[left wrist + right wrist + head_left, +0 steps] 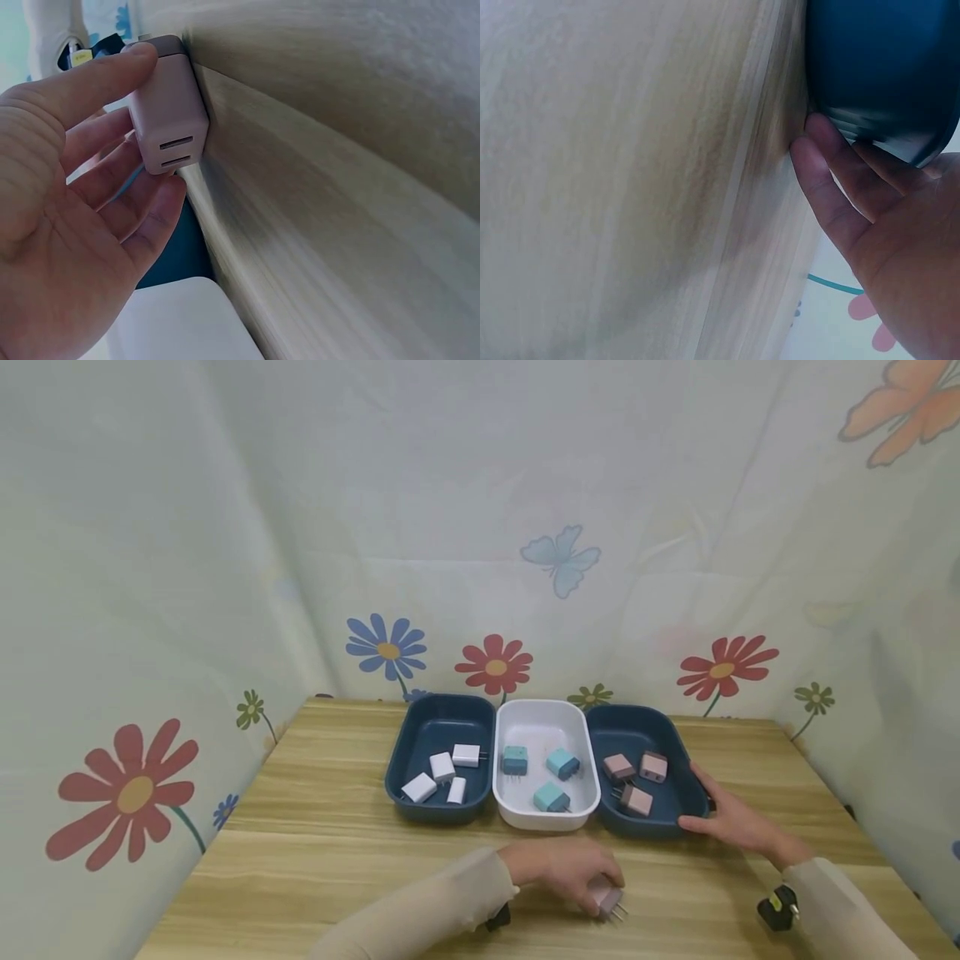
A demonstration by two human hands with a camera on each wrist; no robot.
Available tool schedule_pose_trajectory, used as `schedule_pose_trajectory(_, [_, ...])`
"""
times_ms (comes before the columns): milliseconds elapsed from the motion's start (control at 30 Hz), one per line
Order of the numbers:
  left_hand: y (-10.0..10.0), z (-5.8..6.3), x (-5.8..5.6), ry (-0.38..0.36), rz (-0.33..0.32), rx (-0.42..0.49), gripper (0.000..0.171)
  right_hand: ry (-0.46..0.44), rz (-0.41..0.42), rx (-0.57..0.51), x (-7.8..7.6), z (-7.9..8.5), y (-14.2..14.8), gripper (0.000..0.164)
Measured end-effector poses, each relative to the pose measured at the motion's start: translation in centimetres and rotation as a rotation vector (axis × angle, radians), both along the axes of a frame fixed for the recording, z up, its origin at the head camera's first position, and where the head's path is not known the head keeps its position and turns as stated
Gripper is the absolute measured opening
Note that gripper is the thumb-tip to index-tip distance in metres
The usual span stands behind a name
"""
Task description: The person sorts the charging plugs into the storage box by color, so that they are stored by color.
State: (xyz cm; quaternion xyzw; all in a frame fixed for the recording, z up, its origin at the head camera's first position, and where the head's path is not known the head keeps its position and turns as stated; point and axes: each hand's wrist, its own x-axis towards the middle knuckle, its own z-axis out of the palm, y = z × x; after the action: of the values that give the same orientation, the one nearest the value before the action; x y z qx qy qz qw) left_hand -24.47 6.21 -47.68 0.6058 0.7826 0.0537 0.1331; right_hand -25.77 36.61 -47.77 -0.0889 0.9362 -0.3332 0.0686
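Observation:
Just in front of the trays, my left hand (573,868) holds a pink plug-in charger (169,112) low over the wooden table. The thumb lies on its darker pronged end, and two slots show on the opposite end. My right hand (738,822) rests against the right side and near corner of the right dark blue tray (648,831), fingers (832,202) fairly straight at its outer wall. Several pink chargers (637,801) lie in that tray. Whether the left hand's charger touches the table, I cannot tell.
Left of that tray stand a white tray (546,822) with turquoise chargers (552,797) and another dark blue tray (438,814) with several white chargers (442,767). All three stand side by side on the wooden table (315,852). A flower-printed cloth (465,568) hangs behind.

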Motion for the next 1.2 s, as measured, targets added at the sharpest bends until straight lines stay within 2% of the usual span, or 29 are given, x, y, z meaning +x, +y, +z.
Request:
schedule_pose_trajectory(433, [0.1,0.1,0.0,0.05,-0.018,-0.004,0.042,-0.009,-0.004,0.021,0.1,0.3,0.1,0.104])
schedule_pose_trajectory(667, [-0.1,0.1,0.1,0.045,-0.02,0.006,0.043,-0.039,-0.006,0.018,0.2,0.5,0.0,0.103])
schedule_pose_trajectory(800, [-0.3,0.2,0.1,0.033,0.005,0.008,0.045,-0.052,-0.002,0.016,0.3,0.8,-0.2,0.103])
schedule_pose_trajectory(967, [-0.5,1.0,-0.2,0.009,0.029,0.035,0.043,-0.051,0.003,-0.005,0.2,0.9,-0.1,0.102])
schedule_pose_trajectory(1033, [-0.5,1.7,-0.4,0.011,0.024,0.056,0.043,-0.048,0.008,-0.007,0.1,0.8,0.1,0.102])
schedule_pose_trajectory(1200, [-0.3,3.4,-0.9,0.015,0.058,0.113,0.044,-0.061,0.015,0.001,0.0,0.5,0.4,0.101])
